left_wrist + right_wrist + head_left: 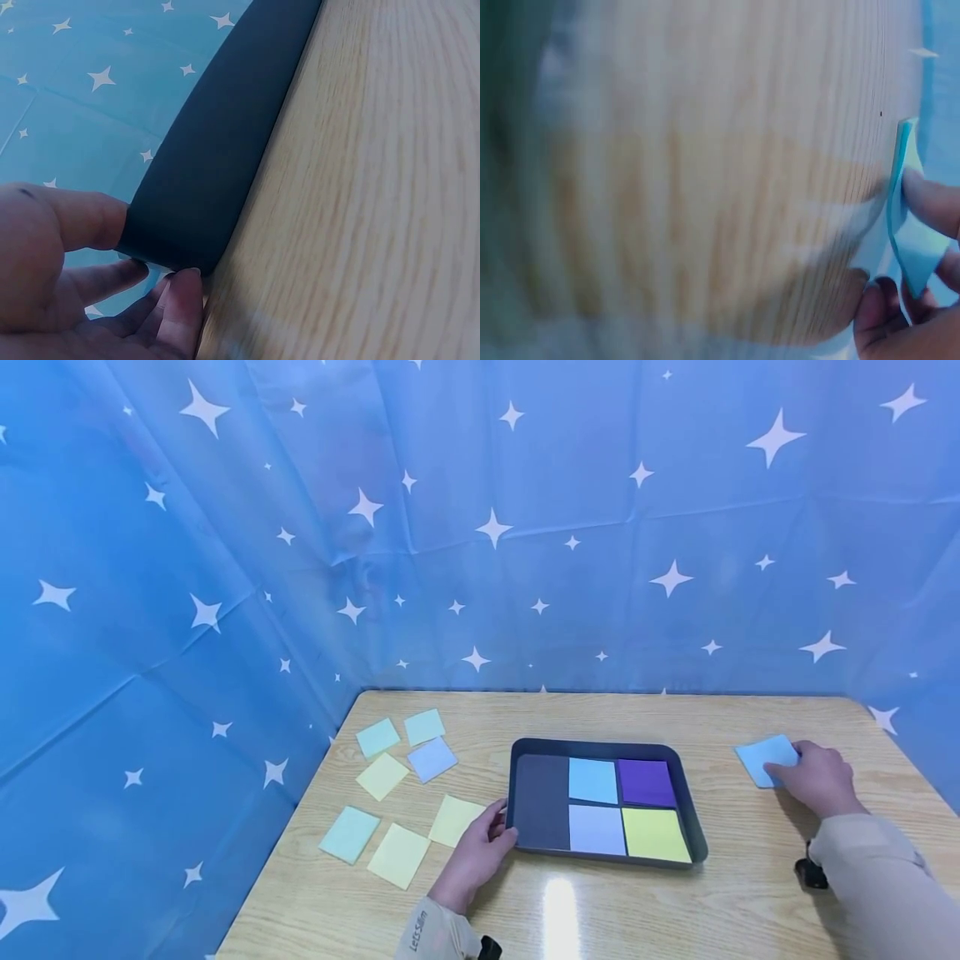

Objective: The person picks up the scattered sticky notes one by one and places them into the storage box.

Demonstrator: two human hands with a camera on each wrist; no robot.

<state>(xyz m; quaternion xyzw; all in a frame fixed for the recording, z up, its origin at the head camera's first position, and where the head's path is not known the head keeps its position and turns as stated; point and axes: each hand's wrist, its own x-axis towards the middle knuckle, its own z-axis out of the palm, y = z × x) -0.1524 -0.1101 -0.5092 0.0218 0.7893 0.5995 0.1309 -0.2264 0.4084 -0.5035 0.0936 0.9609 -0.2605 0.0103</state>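
At the table's right, my right hand (821, 778) pinches a light blue pad of sticky notes (761, 755) between thumb and fingers. The right wrist view shows the pad (915, 232) edge-on, several sheets thick. My left hand (480, 853) holds the near left corner of a black tray (543, 802). In the left wrist view its fingers (184, 300) touch the tray's outer wall (225, 142). Inside the tray lie a light blue square (592, 779), a purple square (646, 782), a pale lavender square (596, 829) and a yellow square (656, 834). Its left part shows bare dark floor.
Left of the tray lie several loose paper squares: mint ones (349, 834), pale yellow ones (399, 855) and a lavender one (432, 760). They rest on a light wooden table (600, 910). A blue star-patterned curtain (420, 560) hangs behind and to the left.
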